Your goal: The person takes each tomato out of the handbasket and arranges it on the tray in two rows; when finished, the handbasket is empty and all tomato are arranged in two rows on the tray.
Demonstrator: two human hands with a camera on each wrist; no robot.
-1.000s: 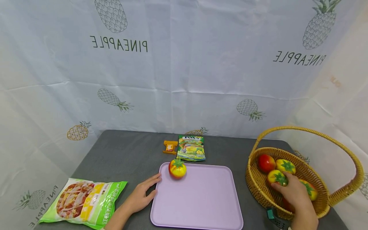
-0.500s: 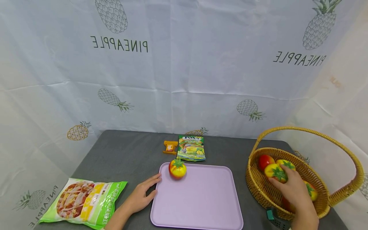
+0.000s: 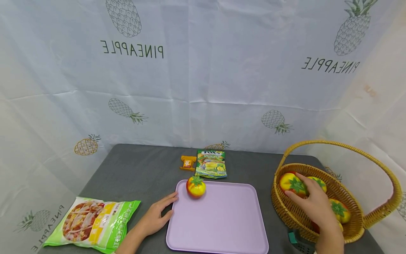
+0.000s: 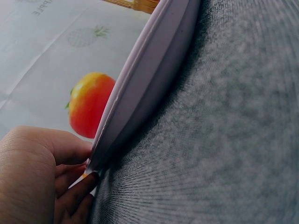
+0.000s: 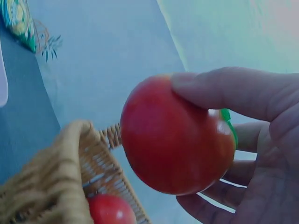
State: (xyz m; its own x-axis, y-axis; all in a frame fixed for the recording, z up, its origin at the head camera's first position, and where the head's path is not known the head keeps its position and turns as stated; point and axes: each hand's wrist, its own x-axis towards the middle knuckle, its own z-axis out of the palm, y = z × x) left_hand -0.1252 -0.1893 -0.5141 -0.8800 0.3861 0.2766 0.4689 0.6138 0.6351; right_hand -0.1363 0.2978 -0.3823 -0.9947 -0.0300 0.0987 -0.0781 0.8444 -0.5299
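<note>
Tomato [image 3: 289,183], in right hand [image 3: 317,207], over basket [image 3: 280,211]

Right fingers [image 5: 224,91] hold a red-yellow tomato [image 5: 173,140] over the basket [image 3: 283,211], left fingers [image 3: 168,200] touching the tray [image 3: 219,218].

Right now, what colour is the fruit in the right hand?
The fruit is yellow and red, with a green leafy cap; best seen in the head view.

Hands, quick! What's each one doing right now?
Left hand: open, touching the tray edge.
Right hand: closed, holding a red-yellow fruit.
</note>
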